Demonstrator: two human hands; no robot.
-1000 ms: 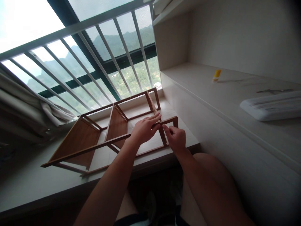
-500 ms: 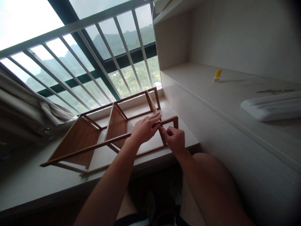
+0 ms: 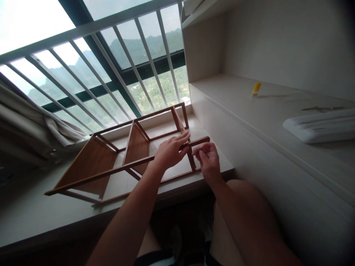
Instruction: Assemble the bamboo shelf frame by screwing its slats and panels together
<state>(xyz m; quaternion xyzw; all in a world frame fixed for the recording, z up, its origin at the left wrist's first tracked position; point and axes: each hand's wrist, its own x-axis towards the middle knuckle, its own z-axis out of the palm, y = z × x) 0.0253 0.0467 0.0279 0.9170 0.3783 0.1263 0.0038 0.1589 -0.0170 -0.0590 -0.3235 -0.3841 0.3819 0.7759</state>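
Observation:
A brown wooden shelf rack (image 3: 135, 144) lies on its side on a pale ledge, with slim rails and flat shelf panels. My left hand (image 3: 171, 150) holds it near the right end, fingers laid along a crosspiece and thumb on the front rail. Close beside that joint, my right hand (image 3: 207, 159) is closed in a pinch, just off the rail. Whatever its fingertips hold is too small to make out.
On the white counter (image 3: 235, 96) to the right stand a small yellow-capped bottle (image 3: 256, 89), a thin dark tool (image 3: 321, 108) and a white tray-like object (image 3: 318, 125). Behind the rack are window railings (image 3: 141, 40). A curtain (image 3: 27, 129) hangs at left.
My right hand has drawn slightly right, away from the joint, and turned so more of its fingers show. My left hand stays on the rack.

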